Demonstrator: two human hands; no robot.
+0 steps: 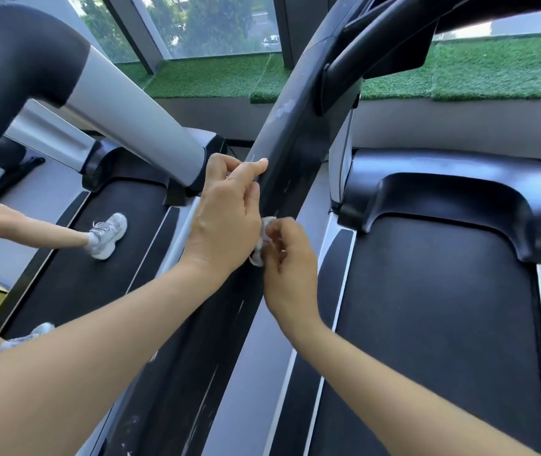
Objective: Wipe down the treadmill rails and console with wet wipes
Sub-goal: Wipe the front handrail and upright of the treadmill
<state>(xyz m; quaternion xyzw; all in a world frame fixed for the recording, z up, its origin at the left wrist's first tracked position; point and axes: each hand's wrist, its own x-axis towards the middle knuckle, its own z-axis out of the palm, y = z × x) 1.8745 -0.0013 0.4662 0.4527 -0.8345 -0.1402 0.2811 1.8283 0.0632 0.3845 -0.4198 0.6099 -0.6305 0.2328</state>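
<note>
Left hand [226, 218] fingers pinch the black rail [282, 166]; right hand [287, 271] fingers pinch a crumpled wipe [262, 240] against it.

Left hand [226, 218] pinching black treadmill rail [292, 139], right hand [287, 268] pressing crumpled wet wipe [262, 241] against it, another person's sneaker [108, 235] on neighbouring belt [81, 258]

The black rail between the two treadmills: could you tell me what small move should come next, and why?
Probably slide the wet wipe, pinched in the right hand, up the black rail toward the left hand holding it, since pale smudges show higher up.
</note>
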